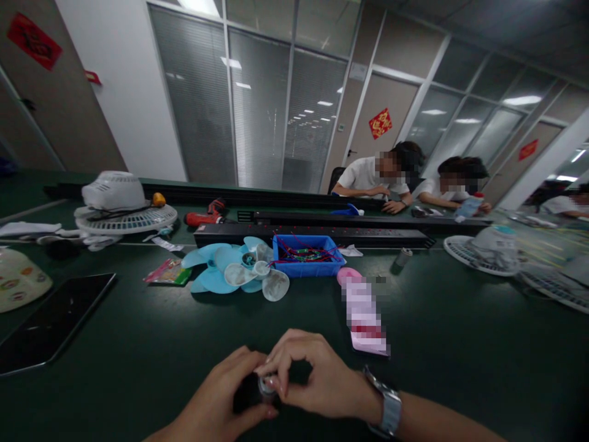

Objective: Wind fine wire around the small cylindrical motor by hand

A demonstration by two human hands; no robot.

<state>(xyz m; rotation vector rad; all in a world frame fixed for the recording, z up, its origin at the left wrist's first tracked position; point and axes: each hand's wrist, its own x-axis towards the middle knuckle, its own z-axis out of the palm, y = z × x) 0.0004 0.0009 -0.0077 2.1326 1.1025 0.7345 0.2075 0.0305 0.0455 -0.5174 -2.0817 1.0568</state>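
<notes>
Both hands meet at the bottom middle of the head view. My left hand (pixel 221 399) cups a small dark part with a silvery round end (pixel 263 388). The fingertips of my right hand (pixel 313 374) pinch that silvery end from above; a metal watch (pixel 390 408) is on this wrist. What the part is stays mostly hidden by the fingers. A light blue fan blade (pixel 216 270) with small clear pieces lies on the dark green table (pixel 460 344) beyond the hands.
A blue bin of wires (pixel 307 255) stands behind a pink item (pixel 363 310). A dark tablet (pixel 50 325) lies at left. Fan grilles (pixel 124 218) (pixel 469 248), a red drill (pixel 205 216) and black power strips (pixel 313 233) line the back. People sit at the far side (pixel 381 178).
</notes>
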